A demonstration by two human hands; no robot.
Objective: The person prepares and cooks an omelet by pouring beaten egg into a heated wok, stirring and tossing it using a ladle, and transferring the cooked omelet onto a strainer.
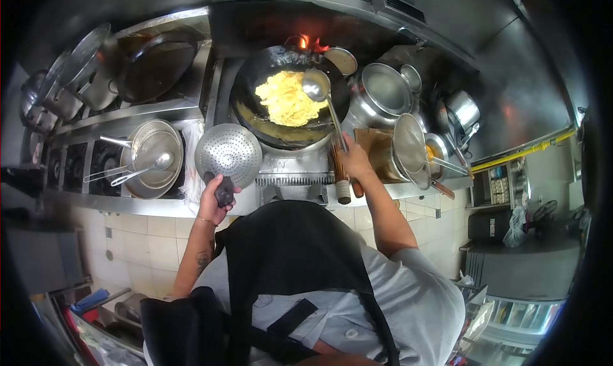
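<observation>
My right hand [356,158] is closed around the handle of a metal ladle [315,85]. The ladle's bowl rests against yellow scrambled egg [287,101] in a large black wok [246,114]. My left hand [214,203] grips a dark, bunched piece at the near edge of a round perforated skimmer [228,154]. The skimmer is flat side up, left of the wok and near its rim. Whether the dark piece is a cloth or the skimmer's own handle is hard to see.
Flames [306,42] show behind the wok. A bamboo brush [338,174] lies on the counter to the right. Metal pots [386,88] and a mesh strainer [409,142] stand at right. At left are stacked pans [153,181] and a dark pan [156,69].
</observation>
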